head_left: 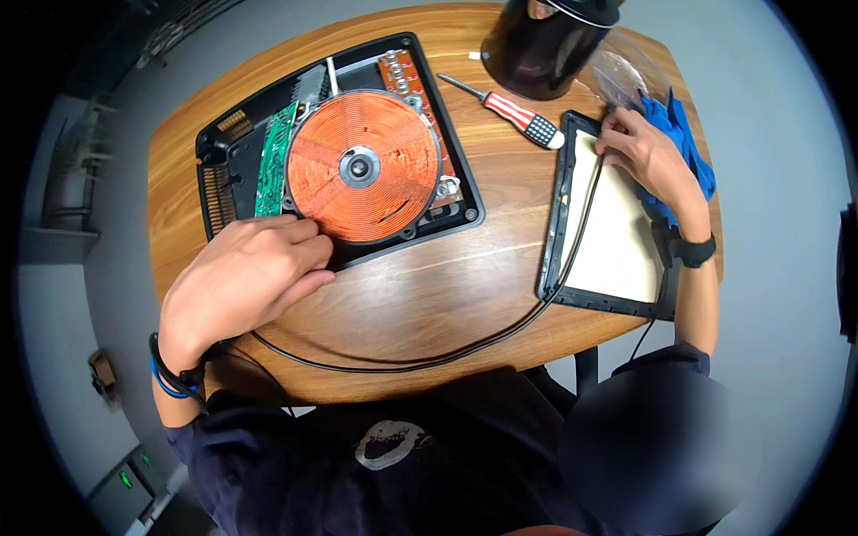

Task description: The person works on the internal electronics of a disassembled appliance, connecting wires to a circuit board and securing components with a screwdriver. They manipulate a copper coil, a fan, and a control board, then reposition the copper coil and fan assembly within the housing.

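Clear crinkled plastic bag (621, 76) at far right of worktop (429, 295), between dark round pot and blue cloth, partly under right hand's fingers (617, 125). No label visible on it. Small grey unit (121, 487) on floor at lower left shows two small green lit indicators. No signs or display screens visible elsewhere.

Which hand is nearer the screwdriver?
Right. The right hand rests on the panel just right of the screwdriver, not touching it. The left hand lies across the table at the copper coil's near edge.
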`<state>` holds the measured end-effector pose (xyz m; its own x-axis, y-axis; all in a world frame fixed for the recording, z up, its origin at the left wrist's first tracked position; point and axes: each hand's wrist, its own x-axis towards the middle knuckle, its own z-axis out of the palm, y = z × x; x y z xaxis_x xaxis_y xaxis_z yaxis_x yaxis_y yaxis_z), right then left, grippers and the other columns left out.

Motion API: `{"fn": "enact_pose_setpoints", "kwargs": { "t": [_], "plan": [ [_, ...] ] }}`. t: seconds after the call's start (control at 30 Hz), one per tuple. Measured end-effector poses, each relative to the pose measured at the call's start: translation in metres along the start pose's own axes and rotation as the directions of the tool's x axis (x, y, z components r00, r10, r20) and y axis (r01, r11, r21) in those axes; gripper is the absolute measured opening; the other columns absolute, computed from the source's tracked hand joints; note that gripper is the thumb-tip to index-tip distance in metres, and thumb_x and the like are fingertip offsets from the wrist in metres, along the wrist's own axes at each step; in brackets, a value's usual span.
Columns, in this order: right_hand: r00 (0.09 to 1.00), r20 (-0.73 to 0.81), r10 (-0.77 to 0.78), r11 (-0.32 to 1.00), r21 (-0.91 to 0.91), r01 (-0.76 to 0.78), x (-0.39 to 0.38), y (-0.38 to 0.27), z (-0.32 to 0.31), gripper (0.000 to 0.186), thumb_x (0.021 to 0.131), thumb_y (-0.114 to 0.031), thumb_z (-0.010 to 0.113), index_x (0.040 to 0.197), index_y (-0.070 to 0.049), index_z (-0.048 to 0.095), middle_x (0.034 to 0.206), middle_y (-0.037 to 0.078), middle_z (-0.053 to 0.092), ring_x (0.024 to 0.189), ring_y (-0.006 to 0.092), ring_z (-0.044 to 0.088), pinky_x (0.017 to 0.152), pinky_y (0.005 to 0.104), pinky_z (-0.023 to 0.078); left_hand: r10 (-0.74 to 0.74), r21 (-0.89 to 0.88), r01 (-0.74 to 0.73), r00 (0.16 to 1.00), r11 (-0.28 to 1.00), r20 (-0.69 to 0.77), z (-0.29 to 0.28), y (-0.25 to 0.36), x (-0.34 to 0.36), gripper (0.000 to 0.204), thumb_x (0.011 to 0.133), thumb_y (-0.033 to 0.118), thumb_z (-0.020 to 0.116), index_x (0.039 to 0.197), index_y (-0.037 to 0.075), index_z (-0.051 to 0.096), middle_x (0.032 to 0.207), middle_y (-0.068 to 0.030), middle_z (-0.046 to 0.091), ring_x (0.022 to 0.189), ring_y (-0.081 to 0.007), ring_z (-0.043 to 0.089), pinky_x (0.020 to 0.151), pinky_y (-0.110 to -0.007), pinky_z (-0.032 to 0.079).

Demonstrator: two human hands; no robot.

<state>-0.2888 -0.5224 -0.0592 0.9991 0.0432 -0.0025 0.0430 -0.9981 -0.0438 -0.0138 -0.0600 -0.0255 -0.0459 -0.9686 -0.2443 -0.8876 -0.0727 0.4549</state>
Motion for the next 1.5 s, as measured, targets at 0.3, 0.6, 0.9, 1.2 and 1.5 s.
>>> {"fn": "enact_pose_setpoints", "kwargs": {
  "t": [0.3, 0.6, 0.9, 1.2, 1.5],
  "plan": [
    [0.984, -0.14, -0.11, 0.993, 0.037, 0.116, 0.019, -0.041, -0.027, 0.014, 0.102, -0.012, 0.081, 0.111, -0.006, 0.073, 0.111, 0.01, 0.07, 0.102, 0.0352, 0.065, 0.091, 0.0472, 0.055, 0.053, -0.02, -0.055, 0.997, 0.998, -0.063, -0.005, 0.009, -0.003, 0.026, 0.11, 0.028, 0.076, 0.109, 0.002, 0.071, 0.104, -0.0174, 0.07, 0.105, -0.0438, 0.072, 0.091, -0.053, 0.059],
    [0.798, -0.379, -0.468, 0.88, -0.118, 0.46, 0.093, -0.149, -0.058, 0.028, 0.083, -0.025, 0.093, 0.101, -0.011, 0.077, 0.095, 0.004, 0.061, 0.088, 0.0274, 0.06, 0.076, 0.0402, 0.047, -0.017, -0.559, -0.101, 0.979, 0.823, -0.201, -0.008, 0.033, 0.004, 0.085, 0.112, 0.026, 0.077, 0.182, 0.002, 0.036, 0.147, -0.0218, 0.071, 0.105, -0.0301, 0.075, 0.1, -0.042, 0.063],
    [0.635, -0.517, -0.574, 0.761, -0.051, 0.647, 0.184, -0.211, -0.032, 0.025, 0.092, -0.026, 0.084, 0.113, -0.014, 0.075, 0.104, 0.001, 0.066, 0.097, 0.0237, 0.064, 0.085, 0.0382, 0.055, -0.286, -0.476, 0.105, 0.902, 0.873, -0.324, -0.001, 0.022, -0.013, 0.08, 0.115, 0.017, 0.074, 0.185, 0.013, 0.036, 0.092, -0.0122, 0.074, 0.077, -0.0256, 0.07, 0.072, -0.038, 0.058],
    [0.818, -0.227, -0.529, 0.802, 0.18, 0.569, 0.182, -0.177, -0.017, 0.074, 0.091, -0.022, 0.094, 0.16, -0.02, 0.067, 0.185, 0.017, 0.043, 0.167, 0.0485, 0.044, 0.133, 0.0614, 0.046, -0.482, -0.423, 0.232, 0.453, 0.876, -0.75, 0.009, -0.061, -0.1, 0.055, 0.125, 0.01, 0.055, 0.18, 0.015, 0.051, 0.097, 0.0022, 0.068, 0.071, -0.0025, 0.053, 0.063, -0.022, 0.047],
    [0.907, 0.048, -0.418, 0.889, 0.227, 0.398, 0.163, -0.15, -0.005, 0.101, 0.083, -0.053, 0.097, 0.171, -0.021, 0.058, 0.19, 0.024, 0.028, 0.173, 0.0531, 0.032, 0.138, 0.0678, 0.036, -0.631, -0.382, 0.572, 0.331, 0.726, -0.702, 0.035, -0.204, -0.146, 0.06, 0.121, 0.028, 0.07, 0.177, 0.016, 0.051, 0.103, -0.0057, 0.076, 0.077, -0.0115, 0.068, 0.071, -0.033, 0.059]
  ]
}}
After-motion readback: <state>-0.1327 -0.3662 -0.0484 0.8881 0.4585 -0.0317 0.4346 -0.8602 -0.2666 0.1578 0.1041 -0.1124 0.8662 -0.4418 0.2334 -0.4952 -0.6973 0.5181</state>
